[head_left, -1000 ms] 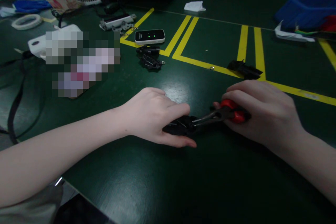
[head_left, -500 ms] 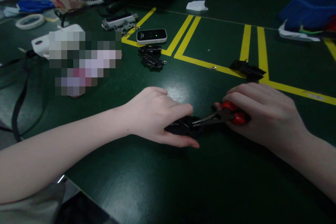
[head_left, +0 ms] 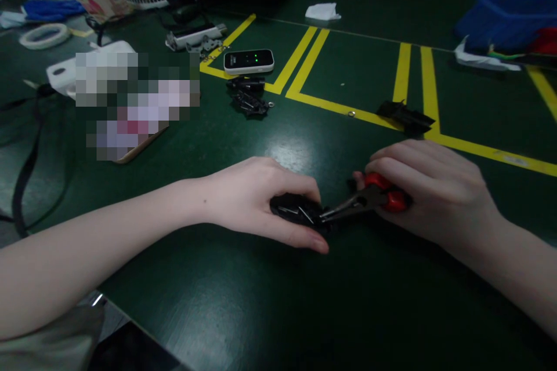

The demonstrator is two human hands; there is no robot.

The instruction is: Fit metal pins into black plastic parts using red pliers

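Note:
My left hand [head_left: 261,203] grips a black plastic part [head_left: 296,209] low over the green table, thumb on the near side and fingers on the far side. Red-handled needle-nose pliers [head_left: 359,202] are in my right hand [head_left: 435,188], its fingers wrapped round the handles. The plier tips point left and meet the right end of the black part. Whether the jaws pinch anything there is too small to tell. The part's far underside is hidden by my left fingers.
Beyond my hands lie black parts [head_left: 248,98], another black piece [head_left: 407,117], a small ring [head_left: 351,113] and a white-edged device [head_left: 249,61] with green lights. A blurred-out phone-like slab [head_left: 145,140] lies left. A blue bin [head_left: 491,20] stands back right; yellow tape [head_left: 335,105] marks the table [head_left: 243,313].
My left hand has turned and shifted slightly, baring more of the black part. The pliers stay at its right end. The whole view has moved a little.

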